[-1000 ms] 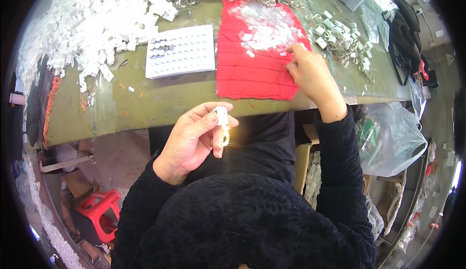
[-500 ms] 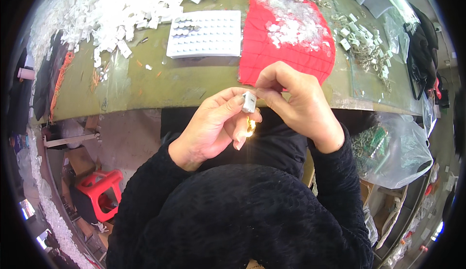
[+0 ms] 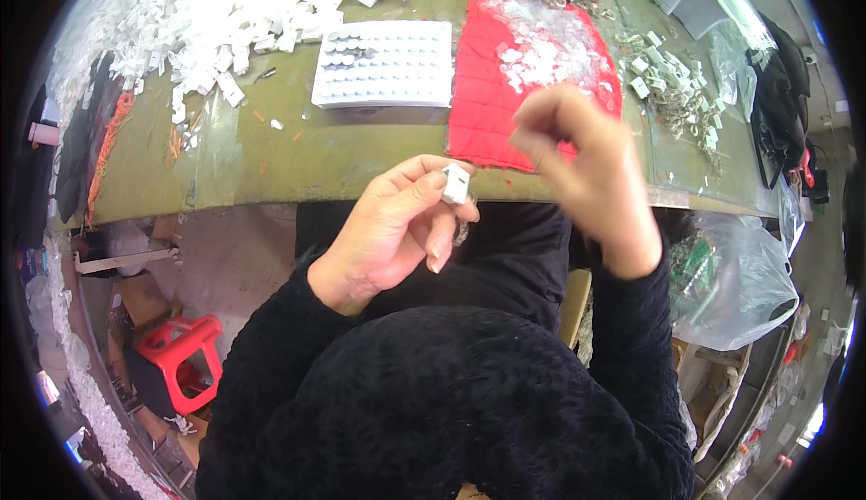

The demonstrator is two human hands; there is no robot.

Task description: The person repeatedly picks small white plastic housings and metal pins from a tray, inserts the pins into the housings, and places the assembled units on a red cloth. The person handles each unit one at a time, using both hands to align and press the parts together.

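My left hand (image 3: pixel 383 225) pinches a small white plastic case (image 3: pixel 456 184), boxy with a slot in its face, between thumb and fingers just off the table's front edge. Beneath the case, by the lower fingers, hangs a small coiled, shiny strand (image 3: pixel 463 229), partly hidden. My right hand (image 3: pixel 586 162) is raised over the near part of a red cloth (image 3: pixel 483 130), apart from the left. Motion smears its fingers, so whether they hold anything cannot be made out. Thin clear discs (image 3: pixel 550 44) lie scattered over the cloth's far part.
Left of the cloth sits a white tray (image 3: pixel 388 94) with rows of round spots and several dark discs. White cases (image 3: pixel 225 22) are heaped at the far left. Wire bundles with cases (image 3: pixel 686 94) lie right. A red stool (image 3: pixel 185 342) stands below left; a clear bag (image 3: pixel 744 279) hangs right.
My right hand has drawn away from the white case, moving right and up toward the cloth. My left hand stays nearly in place and has tilted the case slightly.
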